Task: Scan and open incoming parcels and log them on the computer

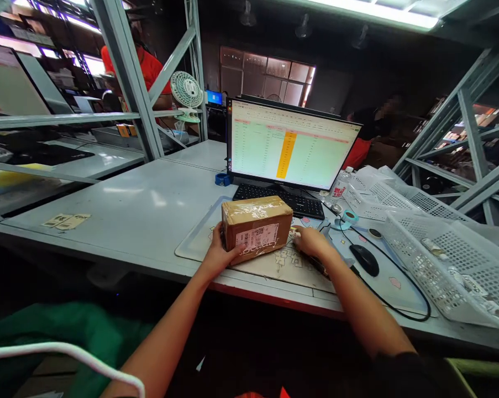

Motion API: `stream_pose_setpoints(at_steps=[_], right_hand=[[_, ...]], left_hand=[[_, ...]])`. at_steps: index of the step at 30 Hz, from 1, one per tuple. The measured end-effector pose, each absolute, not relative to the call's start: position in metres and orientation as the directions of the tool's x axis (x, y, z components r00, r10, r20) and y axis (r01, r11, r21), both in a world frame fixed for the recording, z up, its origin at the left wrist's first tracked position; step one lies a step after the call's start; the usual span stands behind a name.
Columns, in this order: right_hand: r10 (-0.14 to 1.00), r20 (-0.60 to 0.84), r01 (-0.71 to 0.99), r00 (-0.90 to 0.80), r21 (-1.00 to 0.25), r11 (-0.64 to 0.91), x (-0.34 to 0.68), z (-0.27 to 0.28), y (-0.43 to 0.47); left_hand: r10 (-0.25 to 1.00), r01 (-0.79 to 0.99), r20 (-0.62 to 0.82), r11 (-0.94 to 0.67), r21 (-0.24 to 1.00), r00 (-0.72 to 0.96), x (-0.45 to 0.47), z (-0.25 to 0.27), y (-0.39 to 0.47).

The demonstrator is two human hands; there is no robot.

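A taped brown cardboard box with a white printed label on its front stands on the desk mat. My left hand grips its left end, thumb across the front and fingers round the side. Just off the box's right end, my right hand is low over the mat with its fingers curled. Something small and pale shows at those fingertips, and a dark object lies under the hand and wrist; I cannot make out what either is. The keyboard lies right behind the box.
Behind the keyboard stands a monitor showing a spreadsheet. A black mouse, its cable and a blue tape roll lie to the right. White perforated baskets line the right side. Cardboard tags lie at left. People are in the background.
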State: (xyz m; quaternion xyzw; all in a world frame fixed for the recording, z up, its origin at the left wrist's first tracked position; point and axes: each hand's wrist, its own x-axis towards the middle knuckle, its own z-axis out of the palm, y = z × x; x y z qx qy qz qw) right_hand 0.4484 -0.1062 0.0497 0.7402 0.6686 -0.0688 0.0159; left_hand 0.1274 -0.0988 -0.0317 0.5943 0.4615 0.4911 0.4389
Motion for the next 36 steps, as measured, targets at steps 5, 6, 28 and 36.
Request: stream_pose_setpoints(at_steps=[5,6,28,36], right_hand=[[0.994,-0.052,0.983,0.091,-0.158,-0.098,0.446,0.028,-0.162],[0.995,-0.028,0.977,0.091,-0.193,-0.095,0.448,0.03,-0.164],[0.939,0.338,0.899,-0.065,-0.388,0.202,0.434,0.092,-0.147],[0.868,0.484,0.762,-0.109,-0.521,0.385,0.43,0.081,-0.165]], left_hand=[[0.977,0.083,0.204,-0.209,0.974,0.061,0.127,-0.025,-0.096],[0.978,0.066,0.192,-0.198,0.978,0.08,0.123,-0.022,-0.096],[0.907,0.111,0.148,-0.207,0.972,0.395,0.087,-0.011,-0.093],[0.914,0.261,0.106,-0.221,0.94,0.393,0.088,-0.009,-0.095]])
